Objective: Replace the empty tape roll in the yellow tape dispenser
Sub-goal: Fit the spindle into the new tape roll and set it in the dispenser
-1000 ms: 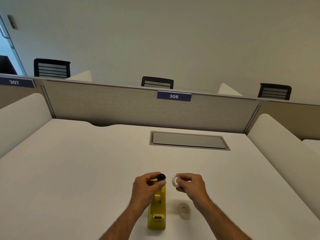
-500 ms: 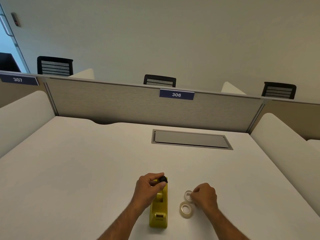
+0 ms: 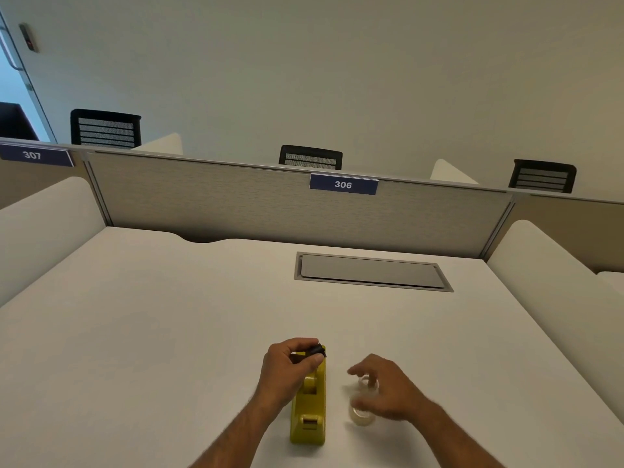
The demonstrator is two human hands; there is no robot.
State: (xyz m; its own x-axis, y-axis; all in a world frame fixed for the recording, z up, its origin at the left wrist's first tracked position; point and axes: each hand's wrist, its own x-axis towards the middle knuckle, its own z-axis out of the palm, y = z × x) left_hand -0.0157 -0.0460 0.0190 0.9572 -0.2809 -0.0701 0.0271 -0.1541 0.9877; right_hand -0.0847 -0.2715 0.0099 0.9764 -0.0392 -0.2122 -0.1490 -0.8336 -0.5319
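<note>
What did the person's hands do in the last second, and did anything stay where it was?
The right hand brought the small empty ring down from beside the other hand, set it on the desk behind the tape roll, and now hovers open over both. The left hand still pinches the black spindle above the yellow dispenser, which has not moved.

A white counter [image 3: 169, 315] carries a grey recessed hatch [image 3: 371, 272] near its far edge. Behind stands a beige partition [image 3: 236, 204] with blue labels 306 [image 3: 343, 184] and 307 [image 3: 33, 155]; three black chair backs [image 3: 105, 128] rise beyond it
</note>
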